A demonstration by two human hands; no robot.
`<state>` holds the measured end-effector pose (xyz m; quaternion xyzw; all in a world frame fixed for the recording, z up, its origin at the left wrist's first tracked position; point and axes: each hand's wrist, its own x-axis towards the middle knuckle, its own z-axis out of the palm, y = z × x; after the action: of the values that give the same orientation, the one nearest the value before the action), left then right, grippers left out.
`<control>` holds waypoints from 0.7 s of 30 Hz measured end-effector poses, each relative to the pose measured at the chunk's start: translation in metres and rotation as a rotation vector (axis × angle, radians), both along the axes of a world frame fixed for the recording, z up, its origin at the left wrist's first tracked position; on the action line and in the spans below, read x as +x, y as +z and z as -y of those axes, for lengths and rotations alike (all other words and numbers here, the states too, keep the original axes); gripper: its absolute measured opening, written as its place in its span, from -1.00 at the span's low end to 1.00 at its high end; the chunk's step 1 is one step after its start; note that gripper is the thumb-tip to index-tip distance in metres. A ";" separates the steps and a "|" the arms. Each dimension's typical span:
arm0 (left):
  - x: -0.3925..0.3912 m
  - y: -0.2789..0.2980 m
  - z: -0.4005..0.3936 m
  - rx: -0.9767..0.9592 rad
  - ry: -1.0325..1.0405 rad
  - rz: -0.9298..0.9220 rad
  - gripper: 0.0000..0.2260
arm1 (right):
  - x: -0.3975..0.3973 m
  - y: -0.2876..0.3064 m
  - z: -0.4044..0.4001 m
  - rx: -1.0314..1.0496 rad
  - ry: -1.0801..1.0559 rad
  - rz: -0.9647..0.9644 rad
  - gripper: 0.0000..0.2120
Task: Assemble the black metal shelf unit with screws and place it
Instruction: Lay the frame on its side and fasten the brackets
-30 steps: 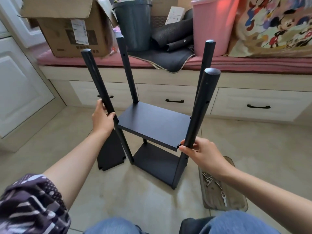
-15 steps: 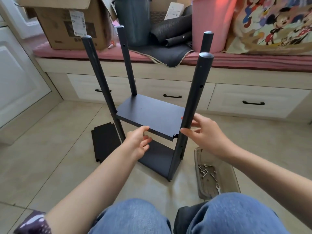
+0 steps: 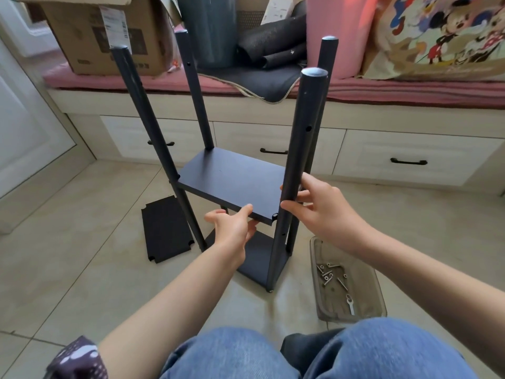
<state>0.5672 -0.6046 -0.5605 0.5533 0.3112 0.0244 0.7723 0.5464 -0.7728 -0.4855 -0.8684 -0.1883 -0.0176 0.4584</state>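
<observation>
On the tiled floor before my knees, black shelf unit (image 3: pixel 235 181) standing upright, my left hand (image 3: pixel 232 228) pinching the middle shelf's front edge, my right hand (image 3: pixel 322 209) curled round the near right post (image 3: pixel 297 160), screw tray (image 3: pixel 347 283) just beside.

Cardboard box (image 3: pixel 90 36) label: print too blurred; nothing legible.

matt blk metal shelf (image 3: pixel 232 179), glossy floor tiles (image 3: pixel 82 242)

Black metal shelf unit (image 3: pixel 232 181) with four round posts stands upright on the tiled floor, two boards fitted; loose black shelf panel (image 3: pixel 166 228) lies flat at its 9 o'clock.
</observation>
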 end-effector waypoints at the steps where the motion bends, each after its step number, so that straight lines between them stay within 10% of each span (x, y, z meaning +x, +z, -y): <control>1: 0.001 -0.002 0.002 0.009 -0.004 0.045 -0.62 | 0.001 0.001 0.000 0.002 0.013 -0.001 -0.75; 13: -0.005 -0.009 0.000 0.122 -0.160 0.199 -0.81 | 0.019 -0.002 -0.010 -0.023 0.046 0.012 -0.68; 21: -0.016 -0.014 -0.013 0.185 -0.348 0.240 -0.53 | 0.025 -0.003 -0.011 -0.055 0.026 0.021 -0.64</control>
<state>0.5509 -0.5917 -0.5743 0.6602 0.1135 -0.0149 0.7423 0.5713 -0.7617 -0.4884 -0.8779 -0.2045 -0.0155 0.4328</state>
